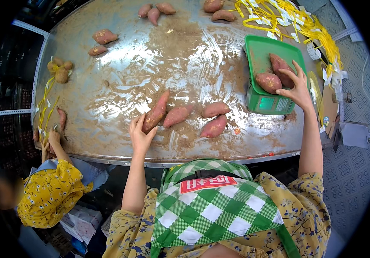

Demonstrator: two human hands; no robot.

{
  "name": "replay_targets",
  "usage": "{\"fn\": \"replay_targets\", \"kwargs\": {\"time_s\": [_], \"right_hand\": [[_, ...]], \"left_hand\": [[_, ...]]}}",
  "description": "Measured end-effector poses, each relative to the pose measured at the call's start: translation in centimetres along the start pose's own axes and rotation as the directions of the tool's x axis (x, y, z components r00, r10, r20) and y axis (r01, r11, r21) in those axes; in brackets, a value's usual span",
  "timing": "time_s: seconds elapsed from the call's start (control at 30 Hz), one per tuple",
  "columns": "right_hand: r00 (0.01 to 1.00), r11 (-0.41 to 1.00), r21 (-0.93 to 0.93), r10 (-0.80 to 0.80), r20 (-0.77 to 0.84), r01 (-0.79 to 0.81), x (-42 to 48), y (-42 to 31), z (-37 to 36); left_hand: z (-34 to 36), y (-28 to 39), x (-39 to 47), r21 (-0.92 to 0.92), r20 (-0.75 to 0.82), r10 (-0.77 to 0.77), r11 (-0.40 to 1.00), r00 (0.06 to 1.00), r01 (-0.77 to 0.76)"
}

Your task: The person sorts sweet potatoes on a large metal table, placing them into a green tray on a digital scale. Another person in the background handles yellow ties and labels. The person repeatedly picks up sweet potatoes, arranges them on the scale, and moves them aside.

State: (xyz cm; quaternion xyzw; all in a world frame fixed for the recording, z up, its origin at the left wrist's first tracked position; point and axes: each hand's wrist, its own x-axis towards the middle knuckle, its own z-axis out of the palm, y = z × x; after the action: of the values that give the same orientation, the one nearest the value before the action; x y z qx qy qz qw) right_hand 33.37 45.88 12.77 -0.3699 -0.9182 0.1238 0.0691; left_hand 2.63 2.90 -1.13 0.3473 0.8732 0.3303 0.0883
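Observation:
My left hand (140, 133) has its thumb and fingers around the near end of a long sweet potato (158, 111), which lies slanted on the soiled metal table (123, 74). To its right lie another sweet potato (178, 115) and a pair, one (215, 109) behind the other (214, 126). On the green digital scale (259, 45) rest two sweet potatoes. My right hand (296, 85) spans the near end of the longer one (280, 64), its thumb close to the end of the rounder one (268, 82). The scale's display (266, 103) is lit.
Yellow mesh net bags (322, 35) with white tags pile along the right edge. More sweet potatoes (104, 36) lie at the back. At left, a person's hands (53, 138) work beside a filled net bag (61, 72). A label roll (313, 51) stands right of the scale.

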Motion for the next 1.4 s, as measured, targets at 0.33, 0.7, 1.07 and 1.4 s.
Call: {"fn": "replay_targets", "kwargs": {"time_s": [0.33, 0.7, 1.07, 1.4], "right_hand": [[1.000, 0.985, 0.171, 0.000, -0.001, 0.000, 0.9, 2.5, 0.2], [0.995, 0.943, 0.329, 0.080, -0.059, -0.057, 1.1, 3.0, -3.2], [0.905, 0.973, 0.062, -0.183, -0.385, 0.223, -0.6, -3.4, -0.8], [0.838, 0.812, 0.266, -0.545, 0.027, 0.519, -5.5, -19.0, 15.5]], "left_hand": [[-1.2, -0.5, -1.3, -0.038, -0.064, -0.063, 0.997, 0.996, 0.060], [-2.0, 0.0, -1.1, -0.094, -0.071, -0.068, 0.994, 0.995, 0.062], [-1.7, 1.4, -1.0, -0.057, -0.036, -0.027, 0.998, 0.999, 0.025], [-0.1, 0.3, -0.6, -0.049, 0.004, -0.008, 0.999, 1.000, 0.008]]}}
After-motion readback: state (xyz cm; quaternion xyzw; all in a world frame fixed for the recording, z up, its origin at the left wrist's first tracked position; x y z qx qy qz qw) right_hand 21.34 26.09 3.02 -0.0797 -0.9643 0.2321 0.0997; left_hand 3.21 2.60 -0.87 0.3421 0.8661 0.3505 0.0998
